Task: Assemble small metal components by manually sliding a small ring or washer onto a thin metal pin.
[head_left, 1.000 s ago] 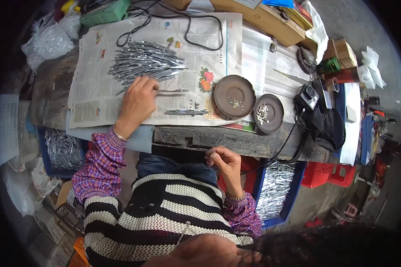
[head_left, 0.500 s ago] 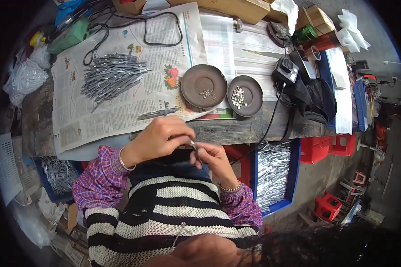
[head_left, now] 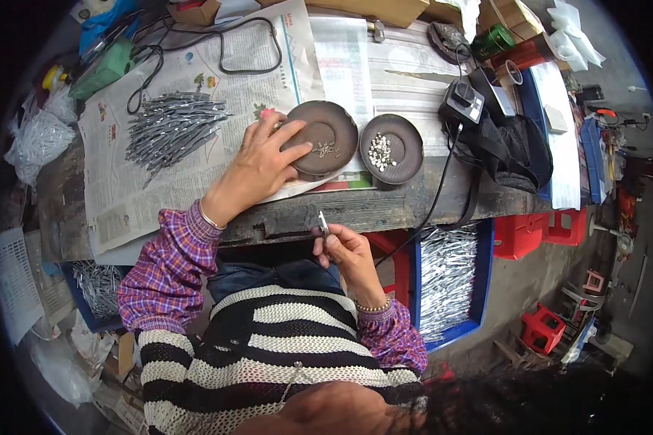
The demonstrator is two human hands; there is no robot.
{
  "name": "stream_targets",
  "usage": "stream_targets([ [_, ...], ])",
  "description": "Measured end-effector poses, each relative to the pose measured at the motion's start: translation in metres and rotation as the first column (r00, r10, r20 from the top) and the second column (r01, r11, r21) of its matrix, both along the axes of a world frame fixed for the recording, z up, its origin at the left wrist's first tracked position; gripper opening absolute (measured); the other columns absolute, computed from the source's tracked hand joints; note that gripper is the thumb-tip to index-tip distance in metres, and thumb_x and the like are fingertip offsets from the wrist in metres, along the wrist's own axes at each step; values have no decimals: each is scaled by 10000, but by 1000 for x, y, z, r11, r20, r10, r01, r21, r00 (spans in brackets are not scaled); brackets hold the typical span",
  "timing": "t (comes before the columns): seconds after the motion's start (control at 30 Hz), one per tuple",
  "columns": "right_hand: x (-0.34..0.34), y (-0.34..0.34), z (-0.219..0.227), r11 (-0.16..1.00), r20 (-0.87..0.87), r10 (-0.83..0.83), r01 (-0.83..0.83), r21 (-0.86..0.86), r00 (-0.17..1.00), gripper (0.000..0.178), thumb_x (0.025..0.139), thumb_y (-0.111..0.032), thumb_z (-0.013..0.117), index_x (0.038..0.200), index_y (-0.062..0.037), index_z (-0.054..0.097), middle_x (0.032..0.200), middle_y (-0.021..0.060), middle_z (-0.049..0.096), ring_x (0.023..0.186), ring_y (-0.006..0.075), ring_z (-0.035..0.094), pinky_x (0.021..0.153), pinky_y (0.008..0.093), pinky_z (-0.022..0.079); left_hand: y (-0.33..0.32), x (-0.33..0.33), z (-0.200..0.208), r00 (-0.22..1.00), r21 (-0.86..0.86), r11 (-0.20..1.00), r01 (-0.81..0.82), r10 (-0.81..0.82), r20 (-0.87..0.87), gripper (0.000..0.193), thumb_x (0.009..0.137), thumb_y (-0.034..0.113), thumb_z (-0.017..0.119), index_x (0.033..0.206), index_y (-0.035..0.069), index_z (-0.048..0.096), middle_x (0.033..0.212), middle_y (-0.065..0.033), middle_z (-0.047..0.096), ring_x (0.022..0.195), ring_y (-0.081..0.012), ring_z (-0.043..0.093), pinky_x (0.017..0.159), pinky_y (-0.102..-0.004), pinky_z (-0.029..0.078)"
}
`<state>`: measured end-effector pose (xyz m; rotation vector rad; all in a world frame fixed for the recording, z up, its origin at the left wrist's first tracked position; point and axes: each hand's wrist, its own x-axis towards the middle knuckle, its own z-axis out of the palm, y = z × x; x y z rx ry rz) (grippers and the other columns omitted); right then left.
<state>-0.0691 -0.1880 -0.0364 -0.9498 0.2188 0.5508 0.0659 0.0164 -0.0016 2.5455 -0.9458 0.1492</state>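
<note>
My left hand reaches over the rim of a round brown dish, fingers apart and nothing visible in them. Tiny metal pins lie in that dish. Beside it, a smaller dark dish carries small pale round bits. In front of the table edge, my right hand is closed on a slim metal piece, whose silvery end points up. Many similar grey metal pieces are heaped on the newspaper to the left.
A blue tray full of shiny metal pieces stands low at the right, another blue tray low at the left. A black cable loops across the newspaper. A black device and a black bag lie right of the dishes.
My left hand has left my right hand and moved up to the dish of pins, its fingers spreading. My right hand stays near its place, the metal piece now in plain view.
</note>
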Motion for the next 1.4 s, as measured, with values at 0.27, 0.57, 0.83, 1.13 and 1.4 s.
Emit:
stream_targets([
  [0.27, 1, 1, 2, 998, 70, -53, 56, -35, 996, 296, 950, -184, 514, 1143, 37, 549, 798, 93, 622, 606, 97, 533, 579, 201, 431, -1, 2, -7, 1000, -145, 989, -21, 19, -16, 300, 646, 10, 690, 934, 57, 621, 1165, -106, 539, 1177, -329, 450, 969, -410, 370],
  [0.57, -1, 4, 4, 997, 47, -81, 82, -10, 996, 320, 950, -186, 514, 1179, 38, 527, 806, 102, 623, 628, 97, 534, 592, 197, 433, 1, 4, 1, 997, -328, 944, 32, -51, -49, 181, 637, -2, 691, 789, 29, 598, 947, -81, 598, 1005, -263, 555, 874, -376, 404],
  [0.83, -1, 9, 5, 988, 97, -116, 125, -93, 989, 282, 936, -124, 530, 1170, 34, 535, 828, 88, 619, 646, 92, 531, 610, 200, 445, 5, -25, 6, 809, -693, 688, -217, -271, -522, 75, 672, -57, 651, 696, -29, 585, 775, -100, 655, 746, -178, 643, 696, -288, 493],
  [1.13, -3, 11, 5, 979, 129, -87, 109, -170, 988, 295, 932, -83, 529, 1202, 34, 526, 882, 92, 639, 681, 90, 557, 621, 205, 464, 6, -56, 4, 706, -631, 717, -297, -280, -651, 93, 713, -58, 647, 796, -18, 661, 769, -66, 643, 723, -95, 596, 651, -227, 470],
  [1.4, -5, 14, 4, 975, 155, -76, 106, -196, 985, 305, 922, -68, 536, 1211, 31, 528, 879, 92, 657, 657, 79, 559, 600, 195, 471, -5, -68, 6, 652, -579, 715, -393, -227, -723, 133, 759, -56, 621, 883, -22, 587, 795, -16, 600, 748, -57, 569, 674, -210, 467],
])
